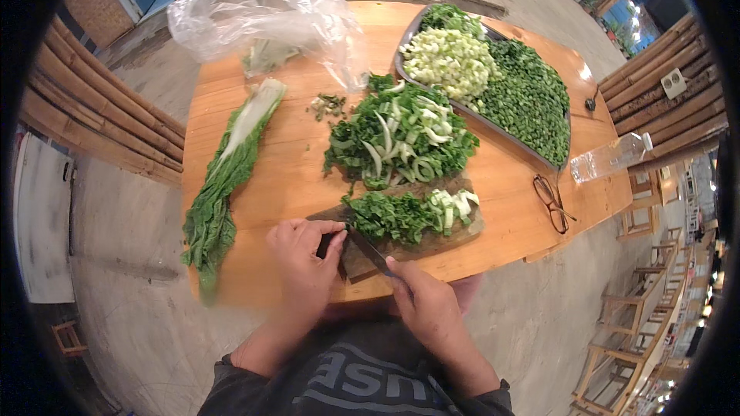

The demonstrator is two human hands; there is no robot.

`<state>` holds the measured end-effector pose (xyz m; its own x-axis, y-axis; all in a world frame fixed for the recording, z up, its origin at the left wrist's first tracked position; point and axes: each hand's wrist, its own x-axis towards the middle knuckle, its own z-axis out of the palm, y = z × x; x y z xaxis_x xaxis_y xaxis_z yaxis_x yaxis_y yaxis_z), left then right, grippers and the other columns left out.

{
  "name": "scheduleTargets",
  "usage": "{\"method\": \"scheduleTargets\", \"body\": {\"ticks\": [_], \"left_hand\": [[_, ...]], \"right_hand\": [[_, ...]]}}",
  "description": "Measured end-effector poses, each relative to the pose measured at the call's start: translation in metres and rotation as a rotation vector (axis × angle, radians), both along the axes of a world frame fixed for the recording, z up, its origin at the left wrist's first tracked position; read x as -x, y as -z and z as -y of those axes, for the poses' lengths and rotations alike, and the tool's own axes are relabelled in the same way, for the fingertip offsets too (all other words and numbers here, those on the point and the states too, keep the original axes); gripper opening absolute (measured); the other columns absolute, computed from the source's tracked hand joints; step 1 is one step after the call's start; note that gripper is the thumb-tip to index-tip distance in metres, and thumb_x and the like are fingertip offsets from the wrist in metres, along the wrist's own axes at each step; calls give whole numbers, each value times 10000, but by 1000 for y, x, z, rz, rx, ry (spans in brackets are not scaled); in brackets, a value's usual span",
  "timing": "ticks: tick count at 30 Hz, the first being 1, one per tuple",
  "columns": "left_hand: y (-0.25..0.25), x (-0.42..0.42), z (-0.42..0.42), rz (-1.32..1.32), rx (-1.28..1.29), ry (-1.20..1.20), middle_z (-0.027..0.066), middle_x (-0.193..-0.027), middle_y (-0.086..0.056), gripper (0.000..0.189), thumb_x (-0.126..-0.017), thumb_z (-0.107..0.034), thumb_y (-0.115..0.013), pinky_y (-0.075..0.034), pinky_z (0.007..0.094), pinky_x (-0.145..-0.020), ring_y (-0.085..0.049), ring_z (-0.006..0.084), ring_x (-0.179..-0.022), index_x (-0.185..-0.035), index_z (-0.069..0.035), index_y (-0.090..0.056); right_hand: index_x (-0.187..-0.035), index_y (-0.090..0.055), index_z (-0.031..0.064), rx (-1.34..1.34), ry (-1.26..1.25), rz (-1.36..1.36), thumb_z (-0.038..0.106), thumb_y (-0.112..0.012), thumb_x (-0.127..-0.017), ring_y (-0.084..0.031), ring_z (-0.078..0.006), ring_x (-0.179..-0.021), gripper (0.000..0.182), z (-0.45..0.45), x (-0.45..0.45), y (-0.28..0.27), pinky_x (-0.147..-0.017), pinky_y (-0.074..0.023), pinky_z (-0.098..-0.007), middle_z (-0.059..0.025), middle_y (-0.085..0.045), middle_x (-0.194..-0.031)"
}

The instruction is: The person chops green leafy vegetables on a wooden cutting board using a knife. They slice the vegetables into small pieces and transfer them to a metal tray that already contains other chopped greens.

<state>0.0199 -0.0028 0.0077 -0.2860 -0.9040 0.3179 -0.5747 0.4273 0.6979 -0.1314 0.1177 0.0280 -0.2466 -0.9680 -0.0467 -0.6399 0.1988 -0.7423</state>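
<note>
My right hand is closed around the handle of a kitchen knife, its blade over a worn wooden cutting board. At the knife's tip, my left hand pinches a small bit of green leaf between thumb and fingertips. Chopped leafy greens and cut white stalks lie on the board. Behind it rises a larger heap of sliced greens. On the left of the wooden table lies a whole leafy mustard green or similar vegetable, its white stalk pointing away from me.
A dark tray at the back right holds finely chopped greens and pale diced stalks. A clear plastic bag covers the back left. Eyeglasses and a plastic bottle lie at the right; small scraps lie mid-table.
</note>
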Motion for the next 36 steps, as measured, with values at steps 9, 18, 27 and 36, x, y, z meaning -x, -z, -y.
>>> {"method": "scheduleTargets", "body": {"ticks": [9, 18, 27, 36], "left_hand": [[2, 14, 1, 150, 86, 29, 42, -1012, -708, 162, -812, -56, -767, -348, 402, -981, -562, 255, -1023, -963, -103, -730], [-1, 29, -4, 118, 140, 20, 76, -1182, -658, 424, -802, -114, -801, -348, 415, -1023, -561, 279, -1082, -1197, -87, -649], [-3, 34, 11, 186, 76, 188, 69, -1147, -672, 457, -762, -44, -787, -351, 432, -1024, -570, 293, -1113, -1201, -129, -692], [-5, 27, 22, 14, -76, 164, 122, -1123, -716, 432, -785, 68, -674, -437, 400, -996, -617, 297, -1088, -1194, -68, -708]], "right_hand": [[-1257, -611, 23, 35, 60, 337, 69, -615, -983, -683, -424, -942, 278, -9, 26, -3, -779, -547, -412, -238, -680, -1013], [-1276, -634, 23, 35, 223, 521, 55, -618, -996, -660, -149, -763, 282, -18, 55, 11, -707, -516, -287, -96, -683, -856], [-1269, -631, -35, 84, 313, 764, -8, -600, -991, -552, -48, -696, 281, -11, 73, 16, -635, -451, -208, 2, -615, -789], [-1269, -628, -48, 12, 338, 754, -29, -591, -986, -569, -56, -722, 286, -6, 87, 3, -645, -474, -219, -16, -614, -850]]}}
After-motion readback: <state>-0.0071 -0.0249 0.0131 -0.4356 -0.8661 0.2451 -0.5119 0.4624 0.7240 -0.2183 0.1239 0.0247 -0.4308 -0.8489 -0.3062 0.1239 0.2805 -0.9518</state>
